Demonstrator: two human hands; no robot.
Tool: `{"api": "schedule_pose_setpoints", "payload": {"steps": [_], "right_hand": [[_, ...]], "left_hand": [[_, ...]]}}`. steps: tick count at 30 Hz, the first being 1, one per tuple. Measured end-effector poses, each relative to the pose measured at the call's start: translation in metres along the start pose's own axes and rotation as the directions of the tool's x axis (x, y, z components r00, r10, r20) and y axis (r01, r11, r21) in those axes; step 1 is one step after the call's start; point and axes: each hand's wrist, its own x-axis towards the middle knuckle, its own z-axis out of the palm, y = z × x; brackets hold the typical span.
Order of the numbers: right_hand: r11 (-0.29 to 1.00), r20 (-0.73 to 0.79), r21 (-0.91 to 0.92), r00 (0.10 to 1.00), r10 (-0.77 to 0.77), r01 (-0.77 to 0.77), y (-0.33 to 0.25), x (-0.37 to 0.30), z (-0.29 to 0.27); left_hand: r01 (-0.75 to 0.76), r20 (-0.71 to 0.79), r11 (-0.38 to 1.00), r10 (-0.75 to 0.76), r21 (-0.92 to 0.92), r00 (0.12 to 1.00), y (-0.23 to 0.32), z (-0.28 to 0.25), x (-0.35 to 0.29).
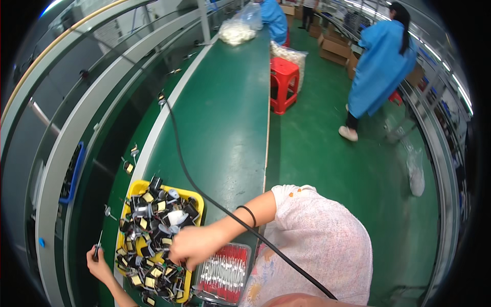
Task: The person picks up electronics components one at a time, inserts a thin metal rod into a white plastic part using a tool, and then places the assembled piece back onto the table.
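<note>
My left hand (97, 260) is closed around a small black part with a thin metal shaft (100, 238) pointing up, left of the yellow bin (200, 198). Heaped in that bin are several black cylindrical parts (144, 210) with pale yellow patches and grey discs. My right hand (192, 247) reaches over the bin's right side, fingers curled down; whatever they hold is hidden. Just beside it sits a clear plastic box (247, 251) of thin silver pins (223, 271) with red ends.
A black cable (181, 169) hangs across the green bench (220, 102) and in front of my right forearm. Loose parts (128, 166) lie on the green strip beyond the white rail. Farther off are a red stool (284, 82), a bag of white pieces (238, 31) and people in blue coats (381, 61).
</note>
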Motion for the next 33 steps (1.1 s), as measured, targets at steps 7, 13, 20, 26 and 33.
{"api": "schedule_pose_setpoints", "payload": {"steps": [7,13,20,26,33], "right_hand": [[0.908,0.053,-0.390,0.988,-0.144,0.153,0.007,-0.020,0.041],[0.929,0.200,-0.269,0.958,-0.206,0.256,-0.021,-0.023,0.022],[0.850,0.256,-0.423,0.941,-0.221,0.315,-0.019,-0.030,0.046],[0.836,0.197,-0.431,0.940,-0.280,0.339,-0.018,-0.034,0.048],[0.830,0.261,-0.414,0.922,-0.284,0.373,-0.017,-0.030,0.050]], "left_hand": [[-0.204,0.229,0.822,0.092,0.531,0.969,0.048,0.019,-0.013],[-0.096,0.585,0.976,-0.037,0.195,0.811,0.117,0.063,-0.055],[-0.269,0.613,0.932,0.068,0.242,0.787,0.090,0.079,-0.049],[-0.280,0.456,0.899,0.104,0.337,0.884,0.121,0.083,-0.050],[-0.292,0.391,0.828,0.097,0.479,0.915,0.091,0.094,-0.036]]}}
